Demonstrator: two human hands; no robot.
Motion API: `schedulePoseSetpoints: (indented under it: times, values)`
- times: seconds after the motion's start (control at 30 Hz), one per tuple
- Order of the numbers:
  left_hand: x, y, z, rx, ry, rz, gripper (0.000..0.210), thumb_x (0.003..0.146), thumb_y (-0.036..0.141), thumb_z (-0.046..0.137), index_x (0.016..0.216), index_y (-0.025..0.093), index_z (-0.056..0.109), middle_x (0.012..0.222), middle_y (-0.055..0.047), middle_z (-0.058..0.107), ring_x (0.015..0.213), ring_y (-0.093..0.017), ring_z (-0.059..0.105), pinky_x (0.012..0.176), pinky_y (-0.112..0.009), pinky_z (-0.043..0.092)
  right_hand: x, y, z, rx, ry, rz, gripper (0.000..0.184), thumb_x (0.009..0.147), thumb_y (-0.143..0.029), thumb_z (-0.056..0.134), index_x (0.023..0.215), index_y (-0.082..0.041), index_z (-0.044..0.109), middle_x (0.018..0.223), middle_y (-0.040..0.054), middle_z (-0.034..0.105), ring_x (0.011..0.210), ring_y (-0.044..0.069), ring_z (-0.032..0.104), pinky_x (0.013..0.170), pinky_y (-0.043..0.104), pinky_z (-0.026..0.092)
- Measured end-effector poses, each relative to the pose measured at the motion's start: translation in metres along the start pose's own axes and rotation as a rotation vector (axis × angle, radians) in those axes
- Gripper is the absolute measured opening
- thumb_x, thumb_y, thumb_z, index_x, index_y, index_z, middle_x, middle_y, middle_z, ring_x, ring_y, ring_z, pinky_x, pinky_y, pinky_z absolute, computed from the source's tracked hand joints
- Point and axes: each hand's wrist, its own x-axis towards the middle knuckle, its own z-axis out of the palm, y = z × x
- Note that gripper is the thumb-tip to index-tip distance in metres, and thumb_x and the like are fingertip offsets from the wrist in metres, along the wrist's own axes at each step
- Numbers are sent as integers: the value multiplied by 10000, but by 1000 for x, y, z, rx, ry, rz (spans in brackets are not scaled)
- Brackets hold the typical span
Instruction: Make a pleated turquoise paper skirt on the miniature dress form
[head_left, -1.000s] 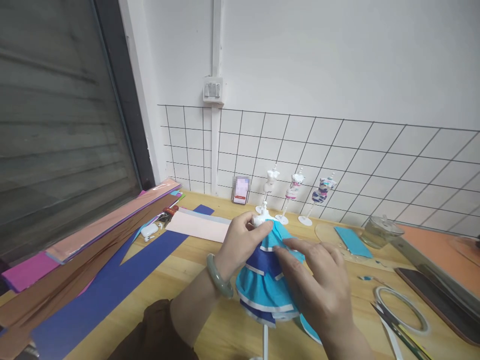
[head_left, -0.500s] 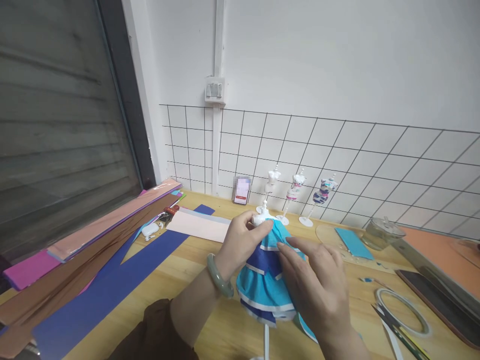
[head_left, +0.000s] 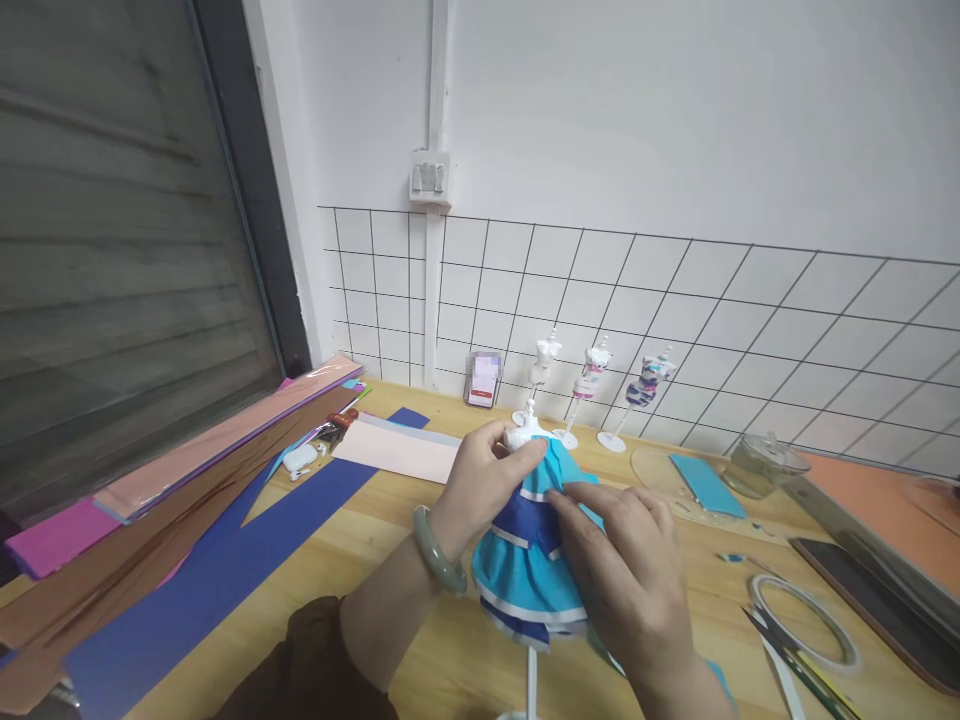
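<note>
A small white mannequin on a thin stand wears a tiered paper dress in light blue and dark blue with white edges. My left hand, a pale green bangle at its wrist, is closed round the mannequin's upper part, thumb pressed on the light blue paper at the chest. My right hand is at the dress's right side, its thumb and index finger together on the light blue paper near the waist. Part of the dress is hidden behind that hand, and more light blue paper shows behind its wrist.
Three small mannequins and a phone stand by the wall grid. Coloured paper sheets lie left, near an earbud case. At right are a tape roll, scissors, a glass jar and a dark tablet-like slab.
My right hand has shifted slightly left along the dress, and its fingertips have come closer together on the light blue paper. My left hand keeps its hold.
</note>
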Motion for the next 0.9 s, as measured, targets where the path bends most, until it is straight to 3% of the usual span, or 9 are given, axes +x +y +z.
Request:
schedulePoseSetpoints:
  times: [0.2,0.5,0.67,0.77,0.9]
  values:
    - [0,-2,0,-5,-6,16,273,785,374,604,684,166,458,652,42,408,609,-85,379,538,-199,307,3,-1,1,28,-23,-19,269,835,12,509,1090,-42,579,1033,217,595,901,274,525,721,436,385]
    - [1,-3,-2,22,0,27,286,776,373,617,669,167,451,645,47,392,614,-85,372,554,-198,315,4,-1,1,59,-120,-34,259,887,-24,431,1089,-61,589,991,174,666,897,277,548,745,456,391]
    - [1,-3,-2,-1,-11,18,295,780,383,626,676,163,457,652,45,401,620,-87,375,566,-205,323,6,3,1,129,-130,-7,303,835,-1,528,1119,-97,574,1007,142,681,877,247,583,741,433,411]
    - [0,-1,-2,-55,-64,18,306,787,397,630,685,159,465,656,43,409,621,-86,382,571,-208,329,7,5,-4,270,-29,126,334,824,9,547,1120,-145,568,950,99,683,833,192,601,725,374,446]
    - [-2,2,-1,-127,-186,1,262,792,386,639,773,147,536,706,23,475,658,-96,439,604,-217,364,6,11,-12,301,102,499,165,850,-119,594,962,-235,627,828,20,675,765,155,617,673,295,472]
